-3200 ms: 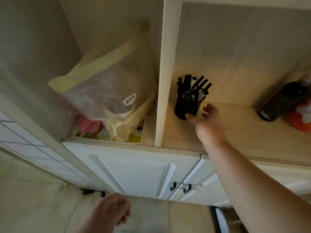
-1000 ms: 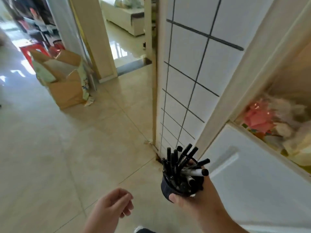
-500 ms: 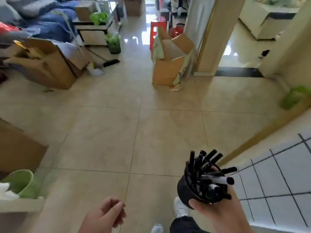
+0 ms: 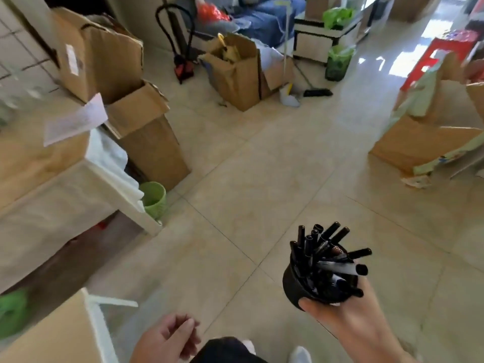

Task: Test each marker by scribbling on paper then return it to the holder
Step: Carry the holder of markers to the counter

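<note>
My right hand (image 4: 348, 320) grips a black round holder (image 4: 296, 286) from below at the lower right, above the tiled floor. Several black markers (image 4: 330, 247) stick up out of the holder, and one lighter-bodied marker (image 4: 340, 267) lies across its top. My left hand (image 4: 167, 339) hangs at the bottom centre, fingers loosely curled, holding nothing. A sheet of paper (image 4: 76, 121) lies on the beige table (image 4: 39, 200) at the left.
Open cardboard boxes stand at the left (image 4: 146, 132), at the back (image 4: 235, 72) and at the right (image 4: 424, 137). A green bin (image 4: 154, 197) sits beside the table. A broom (image 4: 314, 93) lies on the floor at the back. Tiled floor (image 4: 262, 179) spreads through the middle.
My right hand took the holder from the cabinet shelf and carries it. The view has swung from the cabinet to the room, and the table at the left has come into sight.
</note>
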